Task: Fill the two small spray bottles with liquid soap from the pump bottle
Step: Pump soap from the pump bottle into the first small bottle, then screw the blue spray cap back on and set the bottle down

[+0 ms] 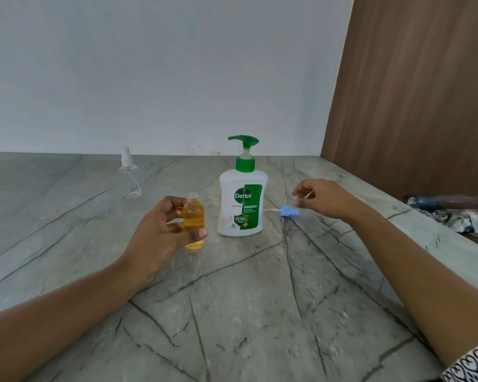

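Item: soap transfer, judged about half done. Filled bottle (pixel 194 216): small, clear, amber liquid up to the shoulder, neck open and uncapped, upright, base on or just above the table (pixel 260 299), just left of the pump bottle (pixel 242 199) and not touching it. Blue cap (pixel 289 211): its spray head by the look of it, lay on its side on the table just right of the pump bottle, white dip tube pointing toward that bottle; refitting it appeared to be the step in hand. Clear bottle (pixel 129 175): well apart at the far left of the table, white spray head fitted, no colour visible inside, so judged unfilled; whether it stood straight or leaned could not be told. Pump bottle: white with green label and green pump, upright, mid-table. Left to do, as judged: cap the filled bottle, open, fill and recap the clear one. Left hand (pixel 160 230): wrapped round the filled bottle from the left, fingers behind, thumb (pixel 200 233) across the lower front, a firm hold. Right hand (pixel 326 198): hovered just above and beyond the blue cap, not touching it, fingers loosely curled; a thin pale strand showed at the fingertips, too blurred to identify, so whether the hand pinched anything could not be told. Also noted: patterned cloth (pixel 458 219) at the right edge.
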The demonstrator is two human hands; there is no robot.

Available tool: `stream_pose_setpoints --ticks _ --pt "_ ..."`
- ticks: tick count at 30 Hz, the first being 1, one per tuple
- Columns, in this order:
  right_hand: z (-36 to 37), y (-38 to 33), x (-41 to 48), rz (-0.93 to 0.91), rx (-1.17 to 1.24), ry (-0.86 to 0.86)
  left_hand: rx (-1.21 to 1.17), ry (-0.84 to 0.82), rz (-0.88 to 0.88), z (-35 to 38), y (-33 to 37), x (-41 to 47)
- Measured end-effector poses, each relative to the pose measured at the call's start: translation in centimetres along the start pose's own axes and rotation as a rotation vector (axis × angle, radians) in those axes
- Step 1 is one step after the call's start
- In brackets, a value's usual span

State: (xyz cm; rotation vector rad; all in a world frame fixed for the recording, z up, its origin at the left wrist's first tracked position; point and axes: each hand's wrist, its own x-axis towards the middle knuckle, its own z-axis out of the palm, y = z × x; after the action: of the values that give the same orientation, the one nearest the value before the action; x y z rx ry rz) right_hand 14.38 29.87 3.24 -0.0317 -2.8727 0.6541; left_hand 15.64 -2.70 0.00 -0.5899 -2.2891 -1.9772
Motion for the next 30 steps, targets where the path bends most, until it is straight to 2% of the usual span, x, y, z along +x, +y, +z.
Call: stream_pose_setpoints --ticks 5,10,13,16,18,20,22,24,27,30 --pt "2.5 -0.3 0.7 -0.078 -0.086 -0.091 -0.025 -0.009 0.002 0.3 -0.1 0.2" --pt "3.6 -0.2 0.6 -0.073 -0.132 0.033 -0.036 -0.022 -0.007 0.5 -0.5 -0.2" --pt "1.4 -0.4 0.0 -0.001 0.042 0.203 -0.017 -0.021 -0.018 0.7 -0.6 -0.2" --pt "-3.0 -1.9 -1.5 0.051 0.363 0.416 0.012 -0.023 -0.017 0.6 -0.6 -0.1" --pt "-5.8 -3.7 -3.0 -0.001 0.542 0.534 0.03 -0.02 -0.021 0.3 -0.6 -0.2" --pt "-7.7 -6.0 -4.9 -0.14 0.643 0.604 0.049 -0.026 -0.023 -0.1 -0.5 -0.4" --pt "-8.6 -8.8 -6.5 -0.318 0.675 0.516 0.066 -0.034 -0.028 -0.5 -0.4 -0.7" --pt "-8.5 -11.5 -7.6 -0.404 0.628 0.33 0.077 -0.039 -0.027 -1.0 -0.3 -1.1" --pt "-7.1 -14.3 -7.7 -0.418 0.34 0.134 0.085 -0.027 -0.033 -1.7 -0.3 -1.5" --pt "-5.7 -16.0 -6.5 -0.415 0.177 0.054 0.047 -0.017 -0.054 -1.9 -0.2 -1.7"
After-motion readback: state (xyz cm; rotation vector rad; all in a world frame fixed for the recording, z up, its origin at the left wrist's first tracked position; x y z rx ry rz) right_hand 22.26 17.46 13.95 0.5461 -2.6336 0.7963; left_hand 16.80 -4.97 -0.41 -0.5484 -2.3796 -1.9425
